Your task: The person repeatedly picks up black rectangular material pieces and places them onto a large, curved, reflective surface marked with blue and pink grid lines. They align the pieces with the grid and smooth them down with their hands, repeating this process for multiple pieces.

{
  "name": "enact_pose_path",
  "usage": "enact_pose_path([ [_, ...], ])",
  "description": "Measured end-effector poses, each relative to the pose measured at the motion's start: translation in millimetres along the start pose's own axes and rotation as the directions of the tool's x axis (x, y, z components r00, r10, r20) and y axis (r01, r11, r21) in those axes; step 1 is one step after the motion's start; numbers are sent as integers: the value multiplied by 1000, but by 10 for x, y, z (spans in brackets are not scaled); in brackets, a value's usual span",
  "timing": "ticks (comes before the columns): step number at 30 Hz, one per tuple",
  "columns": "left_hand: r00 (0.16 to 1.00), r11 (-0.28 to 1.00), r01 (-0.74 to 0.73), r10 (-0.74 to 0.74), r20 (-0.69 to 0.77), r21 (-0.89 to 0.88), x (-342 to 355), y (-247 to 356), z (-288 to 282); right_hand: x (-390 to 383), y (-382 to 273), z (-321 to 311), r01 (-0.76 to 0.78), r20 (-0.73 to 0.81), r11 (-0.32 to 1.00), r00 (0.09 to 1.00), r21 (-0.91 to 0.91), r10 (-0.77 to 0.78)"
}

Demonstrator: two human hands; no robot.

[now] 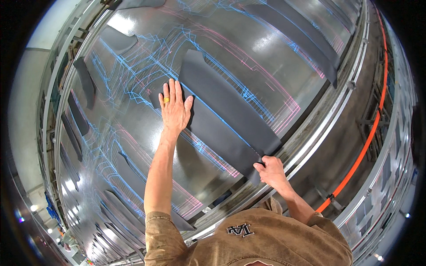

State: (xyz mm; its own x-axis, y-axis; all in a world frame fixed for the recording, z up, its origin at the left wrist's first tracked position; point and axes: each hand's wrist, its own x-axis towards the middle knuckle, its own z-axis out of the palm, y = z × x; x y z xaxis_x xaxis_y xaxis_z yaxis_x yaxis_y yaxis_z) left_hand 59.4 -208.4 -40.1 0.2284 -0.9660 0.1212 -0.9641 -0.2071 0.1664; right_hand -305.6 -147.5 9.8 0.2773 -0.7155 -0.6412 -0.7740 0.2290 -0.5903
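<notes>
L. hand [174,107]: arm fully extended fwd, palm laid flat, fingers held together, thumb splayed out; a yellow ring is worn on one finger. R. hand [271,170]: elbow bent, arm kept close in, fingertips pinched shut.

The left hand [174,108] presses flat on a dark sheet [226,119] while the right hand [271,170] pinches its lower end.
</notes>
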Motion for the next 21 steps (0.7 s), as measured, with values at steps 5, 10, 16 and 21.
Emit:
enact_pose_path([
  [5,994,999,-50,49,100,7,-288,350,-124,-4,-2,17,-23,2,999,1000,-32,23],
  [10,877,928,-327,368,309,-177,-1006,1102,-319,-47,-77,-32,-7,-49,989,999,-151,0],
  [16,793,843,-430,524,310,-324,-1210,1374,-412,-201,-215,-78,62,-145,932,982,-358,-122],
  [21,848,871,-476,490,201,-120,-324,1106,-182,-356,-252,-142,102,-203,922,961,-375,-189],
])
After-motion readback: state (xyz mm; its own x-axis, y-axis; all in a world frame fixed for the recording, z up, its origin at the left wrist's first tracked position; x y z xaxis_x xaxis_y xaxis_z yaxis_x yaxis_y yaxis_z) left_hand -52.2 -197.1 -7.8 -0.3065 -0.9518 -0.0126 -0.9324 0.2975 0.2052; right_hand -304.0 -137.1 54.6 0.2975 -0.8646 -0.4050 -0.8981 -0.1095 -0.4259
